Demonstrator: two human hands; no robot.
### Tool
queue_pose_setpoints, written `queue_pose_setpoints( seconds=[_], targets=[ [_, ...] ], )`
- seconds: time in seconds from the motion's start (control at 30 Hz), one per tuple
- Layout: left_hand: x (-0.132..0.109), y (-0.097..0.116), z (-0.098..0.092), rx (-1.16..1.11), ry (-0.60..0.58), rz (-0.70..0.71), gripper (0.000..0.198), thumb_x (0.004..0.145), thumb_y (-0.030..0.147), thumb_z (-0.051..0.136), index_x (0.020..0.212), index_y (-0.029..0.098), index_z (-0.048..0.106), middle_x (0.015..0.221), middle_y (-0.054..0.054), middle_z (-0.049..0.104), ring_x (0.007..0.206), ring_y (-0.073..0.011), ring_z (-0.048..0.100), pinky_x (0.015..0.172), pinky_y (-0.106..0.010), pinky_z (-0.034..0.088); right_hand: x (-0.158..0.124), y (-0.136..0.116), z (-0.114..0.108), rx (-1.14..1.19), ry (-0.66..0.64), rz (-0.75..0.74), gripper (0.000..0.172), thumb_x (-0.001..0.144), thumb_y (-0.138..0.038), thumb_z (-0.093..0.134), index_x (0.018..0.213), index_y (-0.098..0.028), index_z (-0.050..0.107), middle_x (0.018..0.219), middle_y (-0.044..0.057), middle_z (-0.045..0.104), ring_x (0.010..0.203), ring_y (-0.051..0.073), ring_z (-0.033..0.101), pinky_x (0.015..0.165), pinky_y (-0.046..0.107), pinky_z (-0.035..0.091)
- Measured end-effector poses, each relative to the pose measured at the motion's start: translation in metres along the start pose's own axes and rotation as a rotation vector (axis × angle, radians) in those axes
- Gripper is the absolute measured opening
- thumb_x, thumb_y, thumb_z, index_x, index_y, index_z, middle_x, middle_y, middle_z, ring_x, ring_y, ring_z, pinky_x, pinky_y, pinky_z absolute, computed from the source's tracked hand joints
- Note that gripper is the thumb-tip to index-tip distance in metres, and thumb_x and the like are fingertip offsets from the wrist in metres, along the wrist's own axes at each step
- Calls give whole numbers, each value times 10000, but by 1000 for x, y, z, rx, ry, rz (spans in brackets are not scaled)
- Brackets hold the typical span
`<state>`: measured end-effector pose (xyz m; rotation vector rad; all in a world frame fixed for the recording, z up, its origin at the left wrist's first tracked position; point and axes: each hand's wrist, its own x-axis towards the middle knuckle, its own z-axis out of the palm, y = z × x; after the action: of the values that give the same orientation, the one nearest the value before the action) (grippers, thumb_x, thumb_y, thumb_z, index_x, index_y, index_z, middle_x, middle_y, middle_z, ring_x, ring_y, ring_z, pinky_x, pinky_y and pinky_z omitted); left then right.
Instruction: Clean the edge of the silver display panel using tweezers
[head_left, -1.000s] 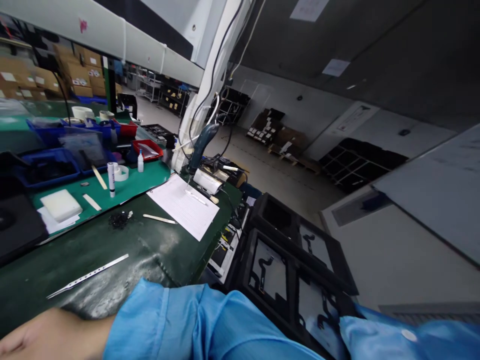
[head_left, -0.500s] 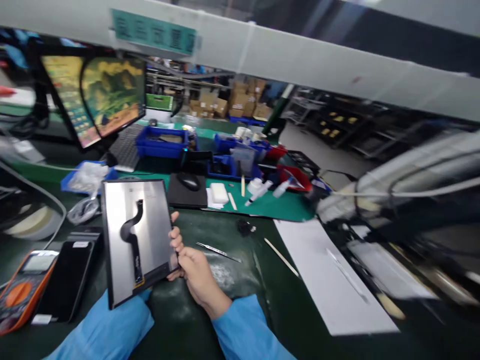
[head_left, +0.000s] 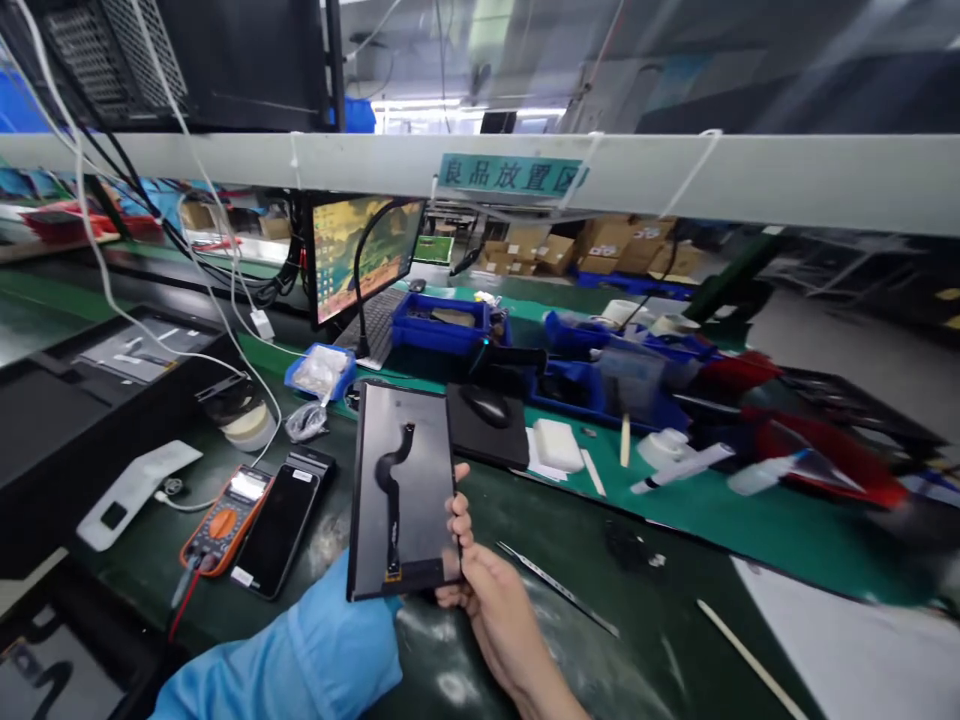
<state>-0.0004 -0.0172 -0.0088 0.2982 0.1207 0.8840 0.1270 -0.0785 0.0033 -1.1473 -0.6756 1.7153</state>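
Right hand pinches a thin rectangular black-framed display panel by its right edge, fingers pressed against the rim; panel tilted near upright above dark green bench, black curved flex cable facing viewer. Left blue sleeve meets the panel's lower corner; left hand hidden behind panel, grip cannot be told. Orange digital multimeter and black smartphone lie left of panel, slender steel tweezers right of right hand.
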Motion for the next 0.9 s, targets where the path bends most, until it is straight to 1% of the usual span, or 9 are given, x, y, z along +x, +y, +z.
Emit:
queue_pose_setpoints(
  seconds=[0.1,0.2,0.37,0.5,0.63,0.73,0.8,0.87,0.9],
  targets=[
    [-2,0,3,-98,-19,3,543,774,387,798,1261,175,689,877,-76,610,763,-178,577,740,-332,487,-2,-2,5,29,1,-8,576,495,-601,912,624,-138,595,569,15,599,493,115,588,508,211,495],
    [-1,-2,1,-154,-31,18,552,832,392,742,1318,147,648,875,-76,605,762,-180,578,733,-335,480,-4,-3,7,59,12,-3,570,489,-597,914,604,-142,590,561,21,598,494,119,586,509,218,498],
    [5,-4,-8,-108,-24,-3,481,865,404,672,1289,177,662,844,-63,581,723,-166,552,699,-330,447,-4,-4,7,64,32,-8,581,480,-605,911,576,-149,564,548,9,583,486,112,576,501,212,497],
    [6,-1,-9,-62,-28,-22,517,842,400,680,1312,191,638,852,-52,571,717,-170,566,691,-340,489,-3,-3,6,66,47,6,608,433,-608,920,564,-145,548,529,-4,558,458,102,553,481,207,489],
    [6,-2,0,-48,-30,-2,511,824,423,718,1277,194,660,842,-50,581,726,-161,575,700,-319,514,0,5,3,82,48,-20,592,497,-624,888,594,-153,543,532,-8,550,462,110,557,483,219,501],
    [7,-1,3,-34,3,-16,567,728,448,808,1221,191,698,805,-54,565,698,-167,560,677,-325,513,2,14,-2,85,54,-53,548,552,-592,868,599,-155,541,537,-11,543,456,98,534,478,216,500],
    [4,3,-1,-25,11,-33,580,689,461,832,1195,204,712,791,-56,557,680,-172,547,659,-336,506,5,17,-4,69,47,-59,509,567,-548,860,587,-154,537,534,-12,531,453,91,520,470,208,488],
    [1,8,-5,4,-6,-46,563,716,496,802,1201,230,702,796,-52,563,679,-172,546,658,-340,498,7,16,-3,55,34,-58,468,590,-513,834,588,-157,531,535,-10,526,460,94,521,472,206,483],
    [0,9,-6,42,-9,-42,553,758,517,761,1228,235,682,811,-51,572,691,-170,551,670,-339,496,8,14,-2,50,25,-62,445,609,-504,811,598,-159,531,544,-9,528,466,97,523,481,212,489]
  ],
)
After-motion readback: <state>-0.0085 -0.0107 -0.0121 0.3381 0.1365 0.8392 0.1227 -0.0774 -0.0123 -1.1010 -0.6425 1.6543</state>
